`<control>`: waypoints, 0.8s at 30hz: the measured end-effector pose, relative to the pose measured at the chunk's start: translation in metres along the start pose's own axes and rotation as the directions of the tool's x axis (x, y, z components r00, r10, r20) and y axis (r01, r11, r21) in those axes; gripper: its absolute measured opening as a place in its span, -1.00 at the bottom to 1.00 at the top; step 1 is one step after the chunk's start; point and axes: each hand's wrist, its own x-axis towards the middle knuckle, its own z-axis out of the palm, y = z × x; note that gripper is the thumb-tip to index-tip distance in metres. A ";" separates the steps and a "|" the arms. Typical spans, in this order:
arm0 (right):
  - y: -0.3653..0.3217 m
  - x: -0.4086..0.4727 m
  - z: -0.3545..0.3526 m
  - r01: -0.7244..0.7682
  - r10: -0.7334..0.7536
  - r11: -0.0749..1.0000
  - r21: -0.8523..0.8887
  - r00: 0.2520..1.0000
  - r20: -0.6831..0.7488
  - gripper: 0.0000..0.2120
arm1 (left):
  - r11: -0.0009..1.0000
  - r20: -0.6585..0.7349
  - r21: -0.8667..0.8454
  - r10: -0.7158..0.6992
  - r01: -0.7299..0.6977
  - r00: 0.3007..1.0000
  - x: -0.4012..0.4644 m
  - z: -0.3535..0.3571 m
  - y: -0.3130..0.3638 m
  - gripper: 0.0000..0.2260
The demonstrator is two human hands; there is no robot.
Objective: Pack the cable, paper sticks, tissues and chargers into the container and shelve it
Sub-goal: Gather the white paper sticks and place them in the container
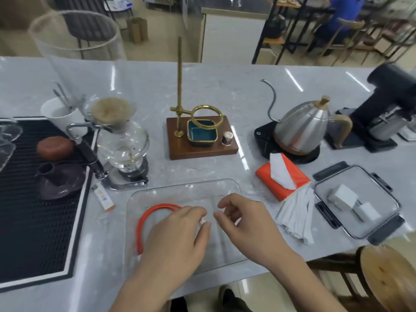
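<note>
I see the left hand (180, 235) over the clear container (234, 188), fingers curled and pinching the white end of the orange cable (144, 219), which lies coiled inside it. The right hand (245, 221) hovers beside it, fingers loosely bent, holding nothing. Tissues (281, 176), paper sticks (297, 217) and chargers (351, 199) sit to the right, the chargers resting on the lid (382, 224).

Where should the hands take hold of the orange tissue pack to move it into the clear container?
Probably grip the orange tissue pack across its two long sides, coming from above with the right hand, which is nearer. The pack lies flat on the counter, angled, with a white tissue standing out of the top slot, so a grip on the body's edges avoids pulling that sheet. The clear container sits just to its left.
</note>
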 end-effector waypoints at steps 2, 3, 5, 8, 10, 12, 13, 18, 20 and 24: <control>0.004 -0.006 -0.010 0.021 -0.020 0.999 0.040 0.999 -0.029 -0.88 | 1.000 -0.016 -0.010 0.003 -0.003 1.000 0.002 0.004 0.010 -0.76; 0.008 -0.009 -0.018 0.031 -0.028 0.998 0.063 0.998 -0.048 -0.89 | 1.000 -0.019 -0.022 0.004 -0.004 1.000 0.004 0.008 0.018 -0.76; 0.017 -0.014 -0.033 0.052 -0.043 0.993 0.110 0.996 -0.081 -0.91 | 0.999 -0.024 -0.053 0.001 -0.002 1.000 0.007 0.015 0.034 -0.76; 0.033 -0.022 -0.054 0.065 -0.047 0.984 0.168 0.993 -0.110 -0.90 | 0.998 -0.039 -0.065 0.005 -0.007 0.999 0.012 0.025 0.057 -0.76; 0.044 -0.026 -0.064 0.065 -0.046 0.982 0.175 0.993 -0.113 -0.89 | 0.998 -0.035 -0.066 0.012 -0.014 0.999 0.015 0.031 0.069 -0.76; 0.058 -0.031 -0.077 0.061 -0.037 0.981 0.185 0.991 -0.132 -0.90 | 0.998 -0.038 -0.058 0.021 -0.023 0.999 0.021 0.040 0.086 -0.76; 0.066 -0.034 -0.082 0.056 -0.030 0.981 0.184 0.990 -0.140 -0.90 | 0.998 -0.040 -0.055 0.025 -0.027 0.999 0.024 0.045 0.093 -0.76; 0.108 -0.046 -0.106 0.016 0.007 0.984 0.177 0.991 -0.130 -0.94 | 0.998 -0.031 -0.032 0.045 -0.046 0.999 0.035 0.072 0.124 -0.73; 0.126 -0.050 -0.114 -0.003 0.024 0.986 0.168 0.991 -0.128 -0.94 | 0.998 -0.028 -0.039 0.048 -0.049 0.998 0.040 0.084 0.135 -0.74; 0.154 -0.054 -0.122 -0.056 0.076 0.986 0.156 0.989 -0.124 -0.96 | 0.998 -0.011 -0.056 0.032 -0.033 0.999 0.049 0.107 0.146 -0.74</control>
